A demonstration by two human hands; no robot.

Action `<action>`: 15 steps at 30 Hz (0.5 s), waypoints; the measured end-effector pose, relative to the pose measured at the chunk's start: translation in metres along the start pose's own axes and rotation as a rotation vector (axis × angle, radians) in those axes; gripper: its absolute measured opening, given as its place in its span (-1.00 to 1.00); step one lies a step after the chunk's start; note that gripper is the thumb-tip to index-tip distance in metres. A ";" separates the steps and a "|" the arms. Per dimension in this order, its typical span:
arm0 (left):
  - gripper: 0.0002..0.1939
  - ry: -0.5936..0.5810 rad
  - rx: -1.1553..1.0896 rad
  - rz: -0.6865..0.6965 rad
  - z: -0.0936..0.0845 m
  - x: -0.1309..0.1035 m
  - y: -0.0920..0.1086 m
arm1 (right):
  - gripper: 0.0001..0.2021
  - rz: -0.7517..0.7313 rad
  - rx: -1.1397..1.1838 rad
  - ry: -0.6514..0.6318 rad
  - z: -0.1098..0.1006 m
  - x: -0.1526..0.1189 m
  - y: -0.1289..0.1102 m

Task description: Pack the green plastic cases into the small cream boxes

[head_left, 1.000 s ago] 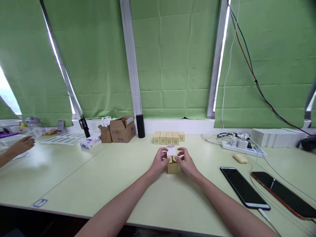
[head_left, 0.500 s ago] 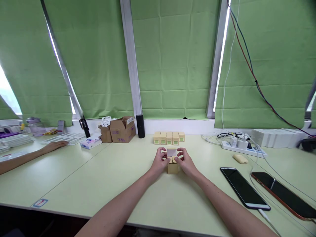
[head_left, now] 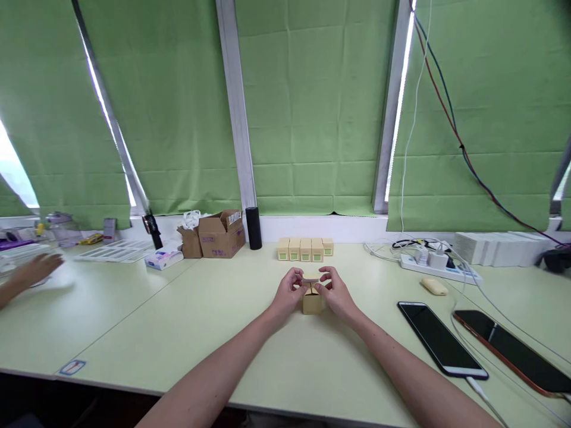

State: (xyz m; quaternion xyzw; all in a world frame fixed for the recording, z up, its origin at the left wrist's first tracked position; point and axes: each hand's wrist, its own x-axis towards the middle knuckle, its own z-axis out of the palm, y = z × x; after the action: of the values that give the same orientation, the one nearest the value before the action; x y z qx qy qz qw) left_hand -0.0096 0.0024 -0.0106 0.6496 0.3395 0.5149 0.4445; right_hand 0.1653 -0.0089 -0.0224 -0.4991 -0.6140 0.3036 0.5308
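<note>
A small tan cardboard box (head_left: 312, 304) stands upright on the table in front of me, its top partly open. My left hand (head_left: 289, 289) grips it from the left, thumb on the side flap and fingers curled behind the lid. From the other side my right hand (head_left: 335, 293) holds the box the same way. Between my fingertips the lid (head_left: 310, 277) slants forward over the opening. What is inside the box cannot be seen.
Several similar small boxes (head_left: 306, 249) stand in a row behind. To the left are an open carton (head_left: 222, 234), a black cylinder (head_left: 254, 228) and a co-worker's hand (head_left: 40, 268). Two phones (head_left: 441, 339), an earbud case (head_left: 434, 286) and a power strip (head_left: 441, 270) lie on the right.
The box's lid has tipped down toward me from nearly upright, with my fingers at it. My hands have barely moved. The co-worker's hand has shifted left, away from the white sheets.
</note>
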 end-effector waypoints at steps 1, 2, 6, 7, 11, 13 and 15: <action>-0.73 0.001 -0.001 0.005 0.000 0.000 0.000 | -0.58 -0.004 -0.003 0.002 0.000 -0.001 -0.001; -0.75 -0.004 -0.004 0.007 0.000 0.000 0.001 | -0.59 -0.009 -0.005 0.005 -0.001 -0.001 -0.001; -0.79 -0.028 -0.038 -0.003 0.001 0.000 0.001 | -0.61 -0.047 -0.019 0.019 -0.001 -0.002 -0.001; -0.79 -0.028 -0.046 -0.007 0.001 0.000 0.001 | -0.62 -0.057 -0.019 0.023 -0.001 -0.002 -0.001; -0.79 -0.018 -0.060 -0.022 0.001 0.001 0.000 | -0.69 -0.153 0.014 0.052 -0.004 -0.004 -0.005; -0.79 -0.010 -0.064 -0.024 0.001 0.001 0.000 | -0.73 -0.227 0.039 0.061 -0.006 -0.006 -0.009; -0.80 -0.006 -0.066 -0.021 0.000 0.000 0.000 | -0.76 -0.288 0.041 0.045 -0.008 -0.008 -0.013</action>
State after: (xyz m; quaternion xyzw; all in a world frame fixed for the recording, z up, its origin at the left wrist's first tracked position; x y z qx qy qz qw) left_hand -0.0092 0.0027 -0.0102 0.6326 0.3275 0.5193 0.4721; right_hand 0.1689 -0.0221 -0.0117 -0.4013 -0.6609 0.2256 0.5926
